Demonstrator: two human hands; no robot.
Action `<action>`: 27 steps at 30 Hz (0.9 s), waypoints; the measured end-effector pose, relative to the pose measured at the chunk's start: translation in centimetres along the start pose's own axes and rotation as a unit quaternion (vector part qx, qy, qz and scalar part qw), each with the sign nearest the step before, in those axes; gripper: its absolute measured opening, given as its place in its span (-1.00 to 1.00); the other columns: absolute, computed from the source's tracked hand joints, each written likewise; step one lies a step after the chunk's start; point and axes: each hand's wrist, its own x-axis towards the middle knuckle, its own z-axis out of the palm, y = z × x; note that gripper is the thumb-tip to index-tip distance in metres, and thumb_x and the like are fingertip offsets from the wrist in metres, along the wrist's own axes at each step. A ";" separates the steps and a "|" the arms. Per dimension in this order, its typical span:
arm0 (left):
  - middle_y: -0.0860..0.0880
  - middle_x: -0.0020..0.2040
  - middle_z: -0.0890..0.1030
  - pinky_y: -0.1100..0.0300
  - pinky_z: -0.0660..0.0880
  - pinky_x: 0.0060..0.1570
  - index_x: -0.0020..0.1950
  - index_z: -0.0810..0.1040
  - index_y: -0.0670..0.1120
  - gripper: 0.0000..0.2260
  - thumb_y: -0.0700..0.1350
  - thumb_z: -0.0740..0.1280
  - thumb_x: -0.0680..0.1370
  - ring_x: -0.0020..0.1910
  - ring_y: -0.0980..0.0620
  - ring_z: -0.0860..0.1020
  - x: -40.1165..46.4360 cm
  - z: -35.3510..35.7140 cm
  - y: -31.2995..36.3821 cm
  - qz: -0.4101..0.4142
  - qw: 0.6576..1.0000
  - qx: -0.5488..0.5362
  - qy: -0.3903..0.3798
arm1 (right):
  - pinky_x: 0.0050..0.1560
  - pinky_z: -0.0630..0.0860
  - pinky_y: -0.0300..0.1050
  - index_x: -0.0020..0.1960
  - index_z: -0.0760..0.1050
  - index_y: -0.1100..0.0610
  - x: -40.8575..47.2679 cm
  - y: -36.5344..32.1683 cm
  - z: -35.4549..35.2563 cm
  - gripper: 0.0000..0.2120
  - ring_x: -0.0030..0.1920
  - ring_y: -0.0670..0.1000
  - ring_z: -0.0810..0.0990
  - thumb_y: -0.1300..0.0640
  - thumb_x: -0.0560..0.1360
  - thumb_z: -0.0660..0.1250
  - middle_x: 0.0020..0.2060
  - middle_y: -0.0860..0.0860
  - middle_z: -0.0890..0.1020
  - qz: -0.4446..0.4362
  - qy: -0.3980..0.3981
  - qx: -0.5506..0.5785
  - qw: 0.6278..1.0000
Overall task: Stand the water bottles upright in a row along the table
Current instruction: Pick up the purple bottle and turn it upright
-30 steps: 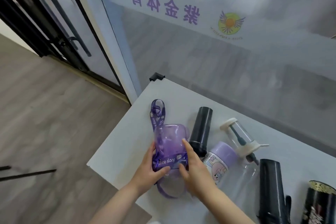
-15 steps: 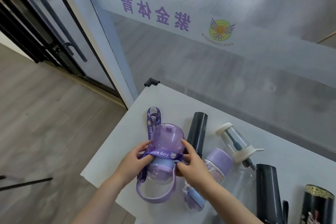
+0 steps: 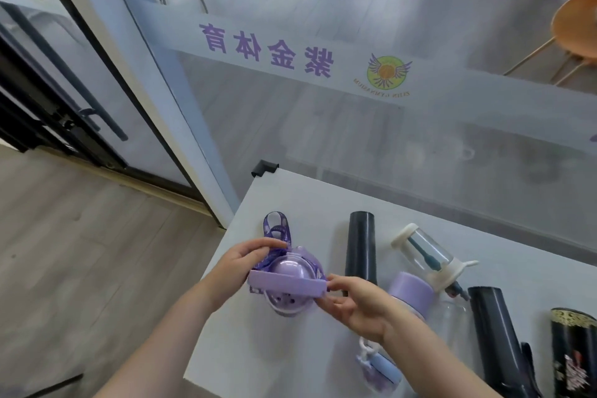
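While both of my hands close on it, the squat translucent purple plastic bottle with a domed lilac lid (image 3: pixel 290 271) stands near the table's left front corner, seen almost from straight above, so I judge it upright or very nearly so. My left hand (image 3: pixel 240 263) curls round its far-left side, fingertips pressed against the patterned purple ribbon strap (image 3: pixel 277 231) that trails away across the tabletop. My right hand (image 3: pixel 353 302) pinches the end of the flat lilac carry handle (image 3: pixel 286 284) between thumb and forefinger, the other fingers loosely curled beneath.

I'd expect this bottle to be light and probably empty, with stiff but smooth, slightly slippery walls; the broad body is the safe place to hold, since the hinged handle and soft strap would let it swing.

Lying just beside it to the right are a slim matte black cylindrical flask (image 3: pixel 360 247), a clear bottle with a cream cap and a dark inner straw (image 3: pixel 428 252), and a clear bottle with a lilac lid and printed label (image 3: pixel 410 296) partly under my right wrist. Further right lie a wider black flask (image 3: pixel 494 329) and a black bottle with gold trim (image 3: pixel 573 352). All rest on a pale grey smooth table (image 3: pixel 323 203) against a frosted glass partition (image 3: pixel 355 126).
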 end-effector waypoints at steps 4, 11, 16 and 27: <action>0.07 0.19 0.63 0.09 0.49 0.23 0.21 0.60 0.12 -0.65 -0.02 0.02 0.68 0.19 0.06 0.56 1.2 -1.2 0.5 0.010 1.000 0.005 -0.027 | -0.08 0.62 0.00 0.03 0.50 0.42 1.4 0.4 0.4 -0.86 -0.22 0.18 0.64 0.43 0.47 0.28 -0.11 0.30 0.60 -0.025 0.005 0.085 0.996; 0.17 0.26 0.55 0.09 0.34 0.39 0.31 0.48 0.23 -0.62 0.20 0.09 0.54 0.23 0.26 0.49 1.7 -1.6 -1.5 0.041 0.999 0.016 0.019 | -0.08 0.62 0.01 0.15 0.50 0.24 1.7 2.4 -0.2 -0.81 -0.24 0.13 0.60 0.25 0.56 0.25 -0.13 0.17 0.60 -0.156 0.120 -0.102 0.975; 0.27 0.32 0.41 0.14 0.35 0.28 0.27 0.42 0.29 -0.62 0.01 0.22 0.47 0.38 0.17 0.35 -0.6 0.0 -3.8 0.174 0.966 0.057 0.184 | 0.22 0.49 -0.13 0.44 0.19 -0.17 1.7 4.7 -2.4 -0.32 0.19 -0.11 0.50 0.12 0.40 0.35 0.31 -0.10 0.41 -0.378 0.158 -0.439 0.800; 0.06 0.48 0.31 -0.07 0.34 0.41 0.54 0.09 0.06 -0.09 0.19 0.52 0.35 0.46 0.05 0.32 3.3 1.4 -4.5 0.162 0.984 0.073 0.006 | 0.12 0.56 -0.16 0.33 0.31 -0.20 5.6 3.6 1.8 -0.49 0.18 -0.17 0.56 0.04 0.46 0.41 0.24 -0.13 0.50 -0.412 0.103 -0.441 0.791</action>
